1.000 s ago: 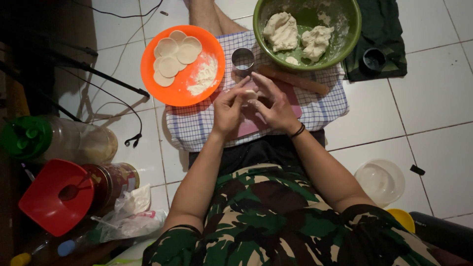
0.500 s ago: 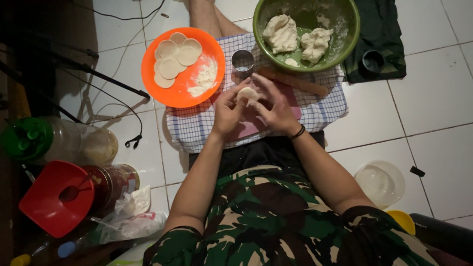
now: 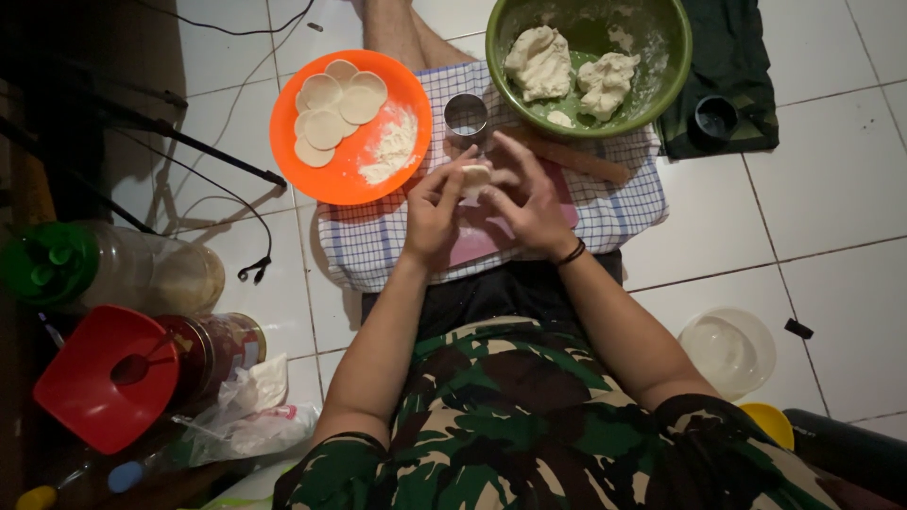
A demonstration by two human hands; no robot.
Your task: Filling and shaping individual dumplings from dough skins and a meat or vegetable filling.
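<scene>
Both hands stay raised over the checked cloth, as a second ago. The left hand and right hand still pinch a small piece of dough between their fingertips, fingers closed on it. Beyond, orange plate and green bowl sit unmoved.

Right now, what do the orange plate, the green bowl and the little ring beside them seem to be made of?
Orange plate: likely plastic, an even bright colour with a soft sheen. Green bowl: probably plastic too, matte where flour dusts it. Ring cutter: looks like metal, grey and reflective.
</scene>
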